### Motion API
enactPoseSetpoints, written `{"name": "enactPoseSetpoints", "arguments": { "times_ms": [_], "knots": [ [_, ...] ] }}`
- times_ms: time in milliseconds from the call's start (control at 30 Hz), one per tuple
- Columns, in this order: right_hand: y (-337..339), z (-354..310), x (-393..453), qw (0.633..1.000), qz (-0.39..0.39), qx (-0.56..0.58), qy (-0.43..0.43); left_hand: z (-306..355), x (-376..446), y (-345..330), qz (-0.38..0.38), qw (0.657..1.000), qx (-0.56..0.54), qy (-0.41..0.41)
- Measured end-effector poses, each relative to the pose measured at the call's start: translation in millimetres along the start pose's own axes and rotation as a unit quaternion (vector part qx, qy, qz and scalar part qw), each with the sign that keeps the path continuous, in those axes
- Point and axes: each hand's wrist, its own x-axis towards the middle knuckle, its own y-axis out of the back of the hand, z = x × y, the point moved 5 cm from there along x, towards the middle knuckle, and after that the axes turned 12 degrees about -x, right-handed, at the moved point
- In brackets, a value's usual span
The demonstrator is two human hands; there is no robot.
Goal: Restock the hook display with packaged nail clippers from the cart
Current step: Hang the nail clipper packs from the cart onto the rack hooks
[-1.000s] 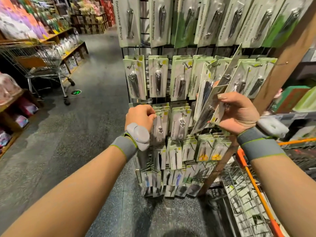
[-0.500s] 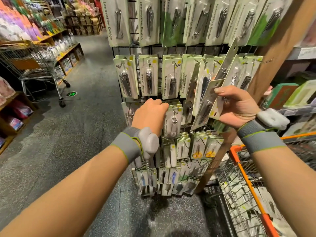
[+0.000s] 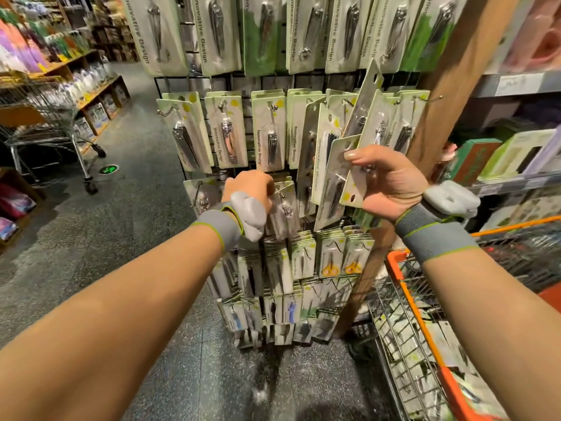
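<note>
Landmark: hook display (image 3: 274, 86), a wire rack hung with rows of carded nail clippers.
Right hand (image 3: 391, 180): raised in front of the display's right half, level with its second row.
Right fingers (image 3: 353, 154): curled and pinching a fan of nail clipper packs (image 3: 343, 174); thumb on the near face of the cards, the other fingers behind them.
Held packs: several cards tilted and splayed, upper ends leaning up and right across the hanging stock, lower ends at the palm.
Left hand (image 3: 250, 186): at the display's third row, left of centre, back of hand toward the camera.
Left fingers: curled on a hanging pack (image 3: 283, 208) at its top edge, by the hook; fingertips hidden behind the hand.
Wristbands: grey, one on each wrist.
Cart (image 3: 425, 323): orange-rimmed wire basket, lower right of the display, with more packs inside.
Second cart (image 3: 45, 117): bare metal, far left of the display in the aisle.
</note>
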Motion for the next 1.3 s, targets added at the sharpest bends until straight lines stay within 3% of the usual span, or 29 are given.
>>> {"name": "enactPoseSetpoints", "arguments": {
  "times_ms": [200, 433, 567, 833, 1033, 1133, 1300],
  "knots": [
    [1.6, -2.0, -1.4, 0.999, -0.022, 0.015, -0.026, -4.2, -12.4, 16.8, 0.054, 0.998, -0.011, -0.006],
    [-1.4, -2.0, -0.6, 0.997, -0.069, 0.024, -0.036, 11.9, -30.0, 32.0, 0.026, 0.987, -0.128, -0.095],
    [-1.9, -3.4, -3.0, 0.995, -0.092, 0.032, -0.030, 7.4, -48.7, 42.2, -0.012, 0.985, -0.127, -0.116],
    [-13.9, -3.3, -1.2, 0.996, -0.075, 0.003, -0.055, -38.6, -72.2, 50.6, -0.021, 0.993, -0.108, -0.048],
    [-33.6, 15.9, 4.5, 0.988, -0.138, -0.023, -0.059, -77.2, -92.5, 66.5, 0.015, 0.989, -0.147, -0.008],
    [-48.7, 30.7, 7.8, 0.979, -0.171, -0.046, -0.103, -96.3, -100.7, 65.1, 0.014, 0.989, -0.147, 0.016],
    [-76.8, 48.6, 15.5, 0.974, -0.179, -0.074, -0.121, -121.6, -100.0, 65.2, 0.043, 0.985, -0.164, 0.034]
  ]
}}
